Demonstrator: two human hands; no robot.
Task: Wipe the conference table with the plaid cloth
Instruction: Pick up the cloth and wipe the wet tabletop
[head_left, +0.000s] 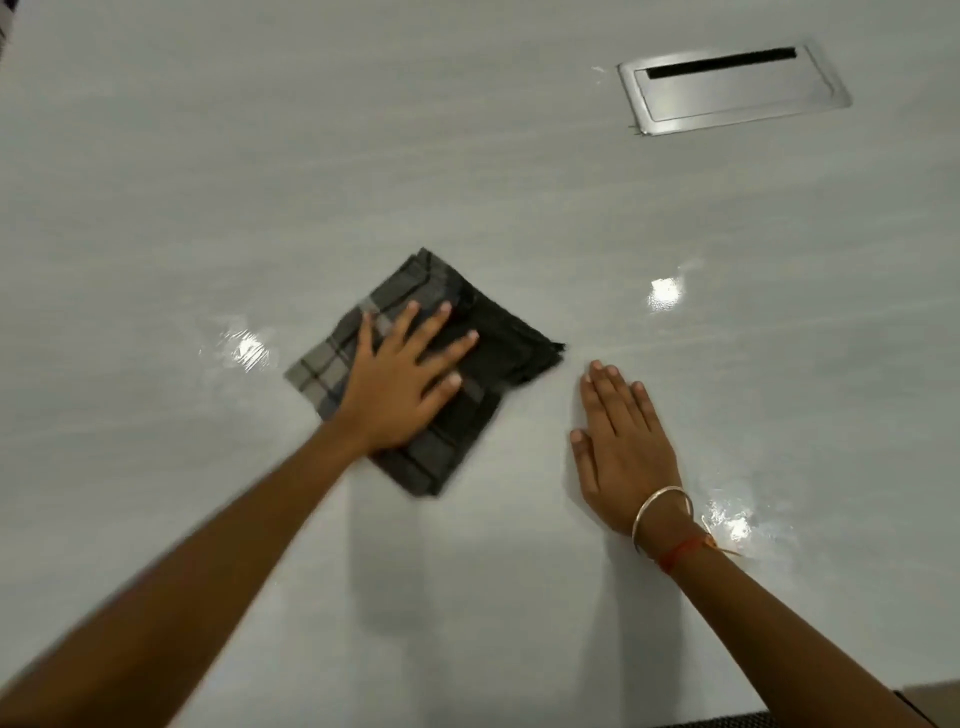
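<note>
The folded plaid cloth (501, 340), grey and black, lies flat on the glossy pale-grey conference table (337, 156) near the middle of the view. My left hand (400, 384) rests palm down on the cloth with its fingers spread, pressing it to the surface. About a hand's width to the right, my right hand (621, 447) lies flat on the bare tabletop with its fingers together and holds nothing. That wrist wears a metal bangle and a red thread. The cloth's edges are blurred.
A brushed-metal cable hatch (732, 88) with a dark slot is set flush into the table at the far right. Ceiling lights glare off the surface in several spots. The table's near edge shows at the bottom right corner.
</note>
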